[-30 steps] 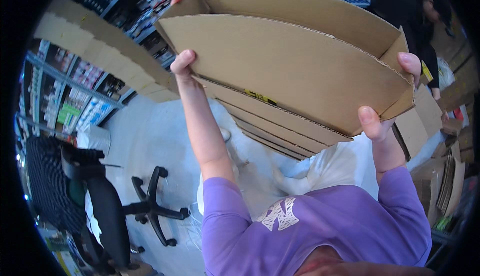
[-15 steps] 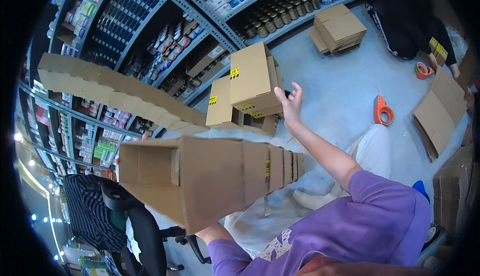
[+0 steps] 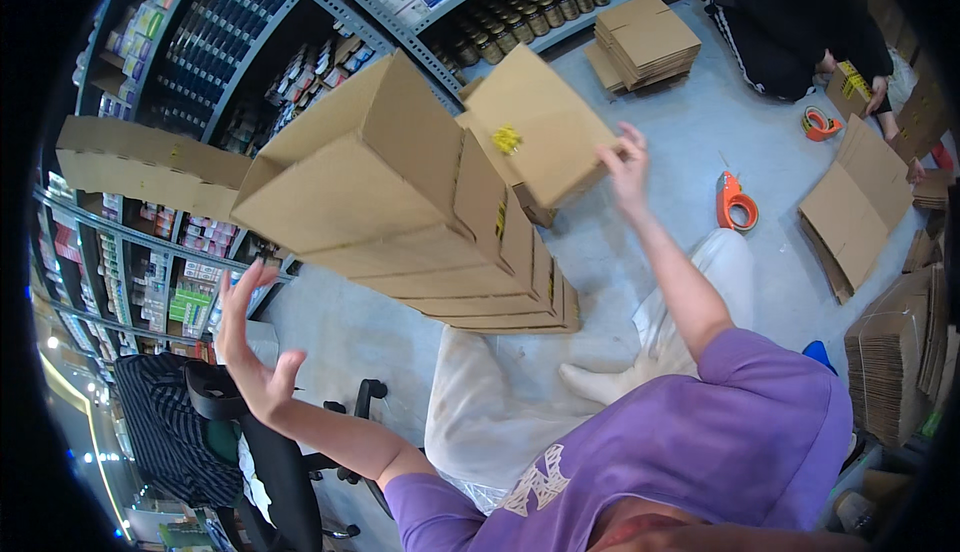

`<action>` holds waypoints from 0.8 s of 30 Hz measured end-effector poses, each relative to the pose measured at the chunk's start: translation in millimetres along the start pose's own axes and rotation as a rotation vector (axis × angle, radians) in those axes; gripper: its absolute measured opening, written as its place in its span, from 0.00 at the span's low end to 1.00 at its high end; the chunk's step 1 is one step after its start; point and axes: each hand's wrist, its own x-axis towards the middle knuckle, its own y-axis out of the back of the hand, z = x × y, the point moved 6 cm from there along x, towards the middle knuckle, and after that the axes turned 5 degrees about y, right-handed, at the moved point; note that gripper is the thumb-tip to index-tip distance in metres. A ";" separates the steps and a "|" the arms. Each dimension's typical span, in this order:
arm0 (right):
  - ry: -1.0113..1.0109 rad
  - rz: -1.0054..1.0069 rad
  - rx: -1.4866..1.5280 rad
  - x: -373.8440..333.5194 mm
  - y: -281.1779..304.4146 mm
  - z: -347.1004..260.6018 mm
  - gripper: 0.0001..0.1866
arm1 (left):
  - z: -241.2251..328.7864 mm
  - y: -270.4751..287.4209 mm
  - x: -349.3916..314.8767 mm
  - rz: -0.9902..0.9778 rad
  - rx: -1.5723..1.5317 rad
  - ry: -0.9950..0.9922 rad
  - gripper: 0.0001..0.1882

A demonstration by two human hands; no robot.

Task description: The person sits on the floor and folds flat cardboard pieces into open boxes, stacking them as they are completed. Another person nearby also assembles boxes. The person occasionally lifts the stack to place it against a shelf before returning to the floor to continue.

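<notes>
In front of me a tall stack of brown cardboard boxes [image 3: 400, 257] stands on the floor, the top one open upward. My left hand [image 3: 258, 342] is open to the left of the stack, thumb and fingers apart, touching nothing. My right hand [image 3: 627, 167] pinches the near right edge of a taped cardboard box [image 3: 545, 117] beyond the stack. This box is tilted and slightly blurred, with yellow tape on its face. Part of another box beneath it is mostly hidden.
To the right lie an orange tape dispenser [image 3: 736, 204], a folded carton [image 3: 855, 212] and bundled flat cartons [image 3: 888, 357]. A pile of flattened boxes [image 3: 648, 44] sits farther back. Another person [image 3: 775, 27] handles a box at upper right. Shelves, a cardboard row [image 3: 150, 167] and a chair [image 3: 285, 462] are left.
The stack has shifted away from me and stands more upright. My left hand has come off it and shows open. My right hand has closed on the taped box, which has turned.
</notes>
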 end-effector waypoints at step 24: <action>-0.199 -0.224 -0.644 -66.2 146.5 137.9 0.71 | -73.4 -350.7 349.9 -0.950 -0.033 0.157 0.21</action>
